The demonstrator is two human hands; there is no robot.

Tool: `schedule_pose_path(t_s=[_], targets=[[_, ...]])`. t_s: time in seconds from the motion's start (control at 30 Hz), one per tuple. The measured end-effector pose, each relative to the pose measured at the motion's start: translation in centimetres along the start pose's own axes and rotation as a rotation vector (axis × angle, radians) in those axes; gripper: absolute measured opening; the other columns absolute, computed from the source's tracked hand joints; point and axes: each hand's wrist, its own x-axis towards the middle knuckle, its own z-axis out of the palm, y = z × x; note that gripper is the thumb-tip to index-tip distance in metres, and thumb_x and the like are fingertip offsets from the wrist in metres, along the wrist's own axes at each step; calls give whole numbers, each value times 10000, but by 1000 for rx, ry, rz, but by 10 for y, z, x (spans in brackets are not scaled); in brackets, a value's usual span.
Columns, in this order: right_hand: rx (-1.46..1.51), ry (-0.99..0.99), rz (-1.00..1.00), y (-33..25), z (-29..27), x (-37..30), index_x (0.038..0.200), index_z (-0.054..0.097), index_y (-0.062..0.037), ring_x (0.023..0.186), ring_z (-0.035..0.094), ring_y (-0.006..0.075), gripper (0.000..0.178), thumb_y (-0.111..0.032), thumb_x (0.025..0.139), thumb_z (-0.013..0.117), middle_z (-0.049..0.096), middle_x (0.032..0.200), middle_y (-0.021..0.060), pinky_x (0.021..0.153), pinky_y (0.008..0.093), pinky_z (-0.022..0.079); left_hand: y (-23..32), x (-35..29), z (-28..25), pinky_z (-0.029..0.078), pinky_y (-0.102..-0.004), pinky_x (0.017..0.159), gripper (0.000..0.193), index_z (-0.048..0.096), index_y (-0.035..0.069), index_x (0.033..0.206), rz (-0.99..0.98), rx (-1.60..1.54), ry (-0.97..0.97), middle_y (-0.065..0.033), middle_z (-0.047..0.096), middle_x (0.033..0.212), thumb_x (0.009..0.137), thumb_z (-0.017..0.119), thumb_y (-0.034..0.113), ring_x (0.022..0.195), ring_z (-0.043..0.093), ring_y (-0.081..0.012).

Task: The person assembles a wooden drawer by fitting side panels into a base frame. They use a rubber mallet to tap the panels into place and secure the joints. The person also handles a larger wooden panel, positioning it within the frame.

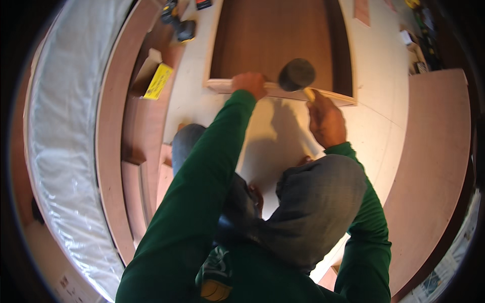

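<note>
A shallow wooden drawer box (pixel 283 30) lies on the floor in front of me, its near edge toward my knees. My left hand (pixel 249 85) is closed over the left part of that near edge, fingers wrapped round the wood. In my right hand (pixel 326 118) is a mallet (pixel 297 74) with a dark round head and a pale handle. The mallet's head appears over the near edge, right of my left hand; whether it touches the wood I cannot tell.
At the left, an open yellow cardboard box (pixel 158 81) rests on wooden panels (pixel 146 121) beside a plastic-wrapped mattress-like slab (pixel 65 126). A black and yellow cordless drill (pixel 185 29) lies at the upper left. To the right stands a large wooden panel (pixel 432 166).
</note>
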Motion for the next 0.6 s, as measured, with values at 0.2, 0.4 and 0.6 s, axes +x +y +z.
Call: schedule_pose_path(t_s=[0.2, 0.4, 0.6], targets=[[34, 27, -102, -7, 9, 4, 1275, 620, -32, 898, 666, 440, 360, -138, 933, 644, 682, 1020, 239, 762, 495, 532, -3, -8, -5, 587, -413, 785, 321, 772, 217, 1033, -27, -75, -1, -71, 762, 967, 769, 799, 396, 942, 738, -276], [-26, -63, -108, -11, 8, 10, 1247, 624, -15, 843, 670, 447, 332, -126, 936, 654, 678, 964, 242, 719, 485, 535, -10, -11, -6, 577, -394, 835, 312, 769, 217, 1042, 12, -137, -3, -69, 762, 984, 774, 794, 375, 961, 737, -266], [-47, -72, -94, -3, 6, 9, 1243, 628, -22, 849, 669, 454, 339, -138, 926, 660, 683, 979, 241, 718, 493, 533, -1, -9, -2, 573, -398, 850, 354, 756, 281, 1114, -26, -113, -35, -50, 759, 1032, 781, 788, 397, 990, 730, -262]])
